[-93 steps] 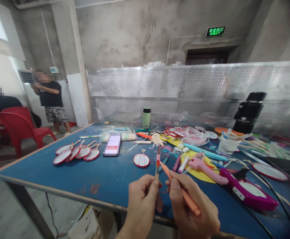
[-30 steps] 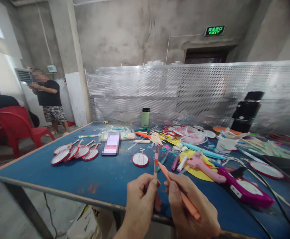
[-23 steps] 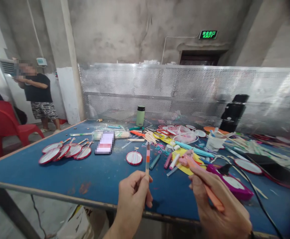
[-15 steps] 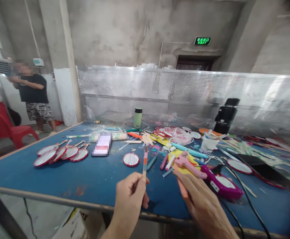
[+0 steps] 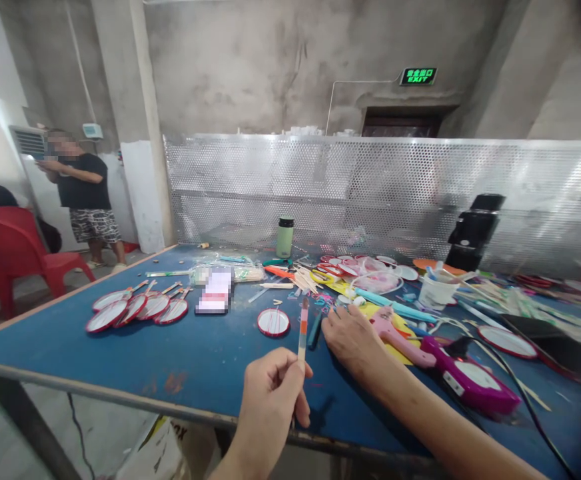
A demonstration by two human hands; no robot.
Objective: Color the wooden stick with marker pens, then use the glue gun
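My left hand (image 5: 274, 393) is closed, pinching a flat wooden stick (image 5: 302, 330) upright between thumb and fingers. Bands of pink, orange, pale blue and cream run along the stick. Further forward, my right hand (image 5: 350, 337) lies palm down on the table among felt-tip pens, its fingers curled; the fingertips and whatever is under them are hidden. A dark teal pen (image 5: 315, 330) lies just left of that hand. On its right is a pink glue gun (image 5: 400, 337) on yellow sheets. A small round white fan with a red rim (image 5: 273, 323) lies beyond my left hand.
Several red-rimmed fans (image 5: 135, 309) overlap at the left beside a phone (image 5: 214, 291). A green bottle (image 5: 285, 237) stands at the back. Rightward are a white cup (image 5: 436, 293), a purple power strip (image 5: 470, 380) with a black cable, and loose sticks. A person (image 5: 85, 180) stands far left.
My right hand has moved forward and left, from beside the glue gun onto the pens, covering some of them. The left hand still holds the stick; the view has shifted slightly.
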